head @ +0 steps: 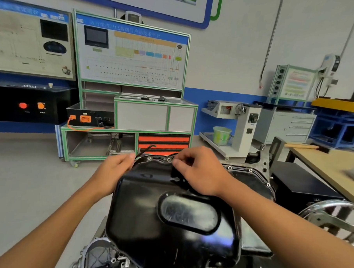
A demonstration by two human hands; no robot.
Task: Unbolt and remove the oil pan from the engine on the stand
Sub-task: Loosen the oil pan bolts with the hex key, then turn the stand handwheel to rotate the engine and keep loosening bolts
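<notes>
Black oil pan [168, 214] is gripped at its far-left corner by the left hand [111, 171]; the hidden flange bolt, apparently pinched by the right hand [196, 173], should be turned out straight.

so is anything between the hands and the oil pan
Nothing visible: the left hand and right hand are both against the oil pan at its far edge. A thin black cable lies by the left hand.

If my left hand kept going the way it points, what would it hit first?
Likely the cable, just past the left hand, then the far flange of the pan; depth is unclear.
</notes>
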